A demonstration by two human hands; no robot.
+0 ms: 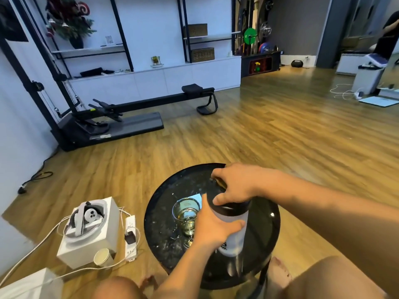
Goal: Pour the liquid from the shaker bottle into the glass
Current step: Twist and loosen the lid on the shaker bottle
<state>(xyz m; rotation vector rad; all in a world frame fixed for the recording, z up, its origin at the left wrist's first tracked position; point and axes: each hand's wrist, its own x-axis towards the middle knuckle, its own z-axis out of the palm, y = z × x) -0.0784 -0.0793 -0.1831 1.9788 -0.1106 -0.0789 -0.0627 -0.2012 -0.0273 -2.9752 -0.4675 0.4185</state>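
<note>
Left grip [212,229] holds the shaker bottle [230,248] by its smooth middle; right grip [237,184] clasps its lid [233,207]. Glass [185,212] looks breakable.

A round black speckled table [164,214] stands on a wood-plank floor [280,134]. On the floor to its left sits a white cardboard box [95,249] holding a white headset [89,216], with a beige paper cup [101,257] lying on its side against the box and a white power strip [131,225] just beside it. Farther back, a long black exercise machine [155,101] lies before a low white cabinet [164,80], and a green weight plate [250,36] hangs to the right.
</note>
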